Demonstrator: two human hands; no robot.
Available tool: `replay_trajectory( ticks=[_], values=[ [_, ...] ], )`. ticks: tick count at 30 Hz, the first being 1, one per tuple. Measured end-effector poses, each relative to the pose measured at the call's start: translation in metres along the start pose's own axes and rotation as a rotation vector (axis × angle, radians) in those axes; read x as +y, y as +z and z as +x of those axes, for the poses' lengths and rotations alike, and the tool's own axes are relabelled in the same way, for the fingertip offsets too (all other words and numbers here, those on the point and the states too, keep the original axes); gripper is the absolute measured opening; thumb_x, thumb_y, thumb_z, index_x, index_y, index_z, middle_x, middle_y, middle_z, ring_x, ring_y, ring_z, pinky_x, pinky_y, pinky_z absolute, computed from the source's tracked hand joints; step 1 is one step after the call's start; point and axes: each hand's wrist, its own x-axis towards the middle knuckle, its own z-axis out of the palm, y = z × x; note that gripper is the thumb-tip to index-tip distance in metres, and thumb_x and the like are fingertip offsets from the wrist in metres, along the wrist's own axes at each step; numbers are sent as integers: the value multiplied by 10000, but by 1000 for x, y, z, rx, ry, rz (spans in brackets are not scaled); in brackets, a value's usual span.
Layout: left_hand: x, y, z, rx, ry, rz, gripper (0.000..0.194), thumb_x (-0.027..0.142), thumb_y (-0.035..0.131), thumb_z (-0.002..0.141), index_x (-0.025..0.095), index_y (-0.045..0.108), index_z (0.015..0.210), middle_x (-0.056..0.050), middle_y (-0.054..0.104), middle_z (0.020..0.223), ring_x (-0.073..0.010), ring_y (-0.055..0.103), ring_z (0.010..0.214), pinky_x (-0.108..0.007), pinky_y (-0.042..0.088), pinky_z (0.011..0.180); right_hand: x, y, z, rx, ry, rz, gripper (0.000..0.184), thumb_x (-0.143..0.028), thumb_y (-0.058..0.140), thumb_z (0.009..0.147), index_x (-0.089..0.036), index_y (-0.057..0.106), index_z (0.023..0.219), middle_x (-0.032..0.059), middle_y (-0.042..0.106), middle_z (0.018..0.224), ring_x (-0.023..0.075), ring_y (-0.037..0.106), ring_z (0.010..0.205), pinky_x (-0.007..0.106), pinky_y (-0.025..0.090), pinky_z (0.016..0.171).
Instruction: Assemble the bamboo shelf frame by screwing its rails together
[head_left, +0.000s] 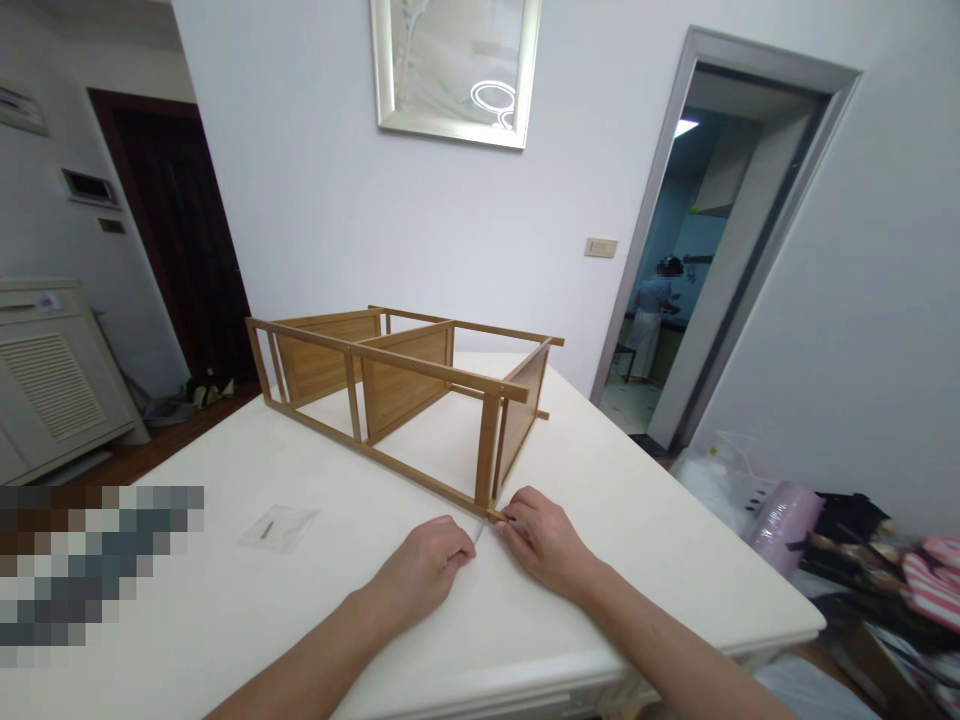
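Note:
A wooden shelf rack (409, 385) lies on its side on the white table (360, 600), its panels standing upright between the rails. My left hand (429, 562) is closed around a thin grey metal rod (480, 531), probably a hex key; most of it is hidden in the fingers. The rod's visible end points at the rack's near lower corner. My right hand (541, 537) is closed on the end of the rack's lower rail at that same corner. To the left lies a clear plastic bag (279, 528) with a small brass-coloured piece inside.
A framed picture (457, 70) hangs on the wall behind the table. At right, a doorway (660, 250) opens to a kitchen where a person (652, 310) stands. A pink wrapped roll (784, 530) and bags are piled beside the table. A white cabinet (60, 380) stands at left.

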Motion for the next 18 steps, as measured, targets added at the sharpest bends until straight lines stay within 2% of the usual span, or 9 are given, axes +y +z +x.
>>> replay_trajectory(
  ticks=[4,10,14,18],
  values=[
    [-3,0,-1,63,105,38,247,66,453,900,165,674,851,-54,686,810,-177,627,795,-295,510,742,1,1,0,4,10,4,170,-234,482,957,-192,615,859,70,612,879,183,583,829,302,492,724],
    [-4,0,-1,82,125,33,217,98,481,916,172,684,889,-48,693,818,-170,628,797,-288,510,742,0,0,0,1,9,4,177,-236,479,959,-193,613,852,66,609,871,182,582,831,302,491,725],
    [-1,0,0,57,95,31,222,114,479,921,172,693,914,-51,696,831,-173,631,819,-292,504,764,0,0,0,-2,7,2,172,-242,481,961,-192,616,867,68,610,879,184,582,837,306,493,733],
    [3,-4,0,23,-20,15,195,153,491,918,177,685,926,-49,696,857,-179,629,840,-306,493,789,2,1,0,0,6,2,166,-237,484,959,-194,619,872,68,612,880,184,584,839,305,493,732]
  ],
)
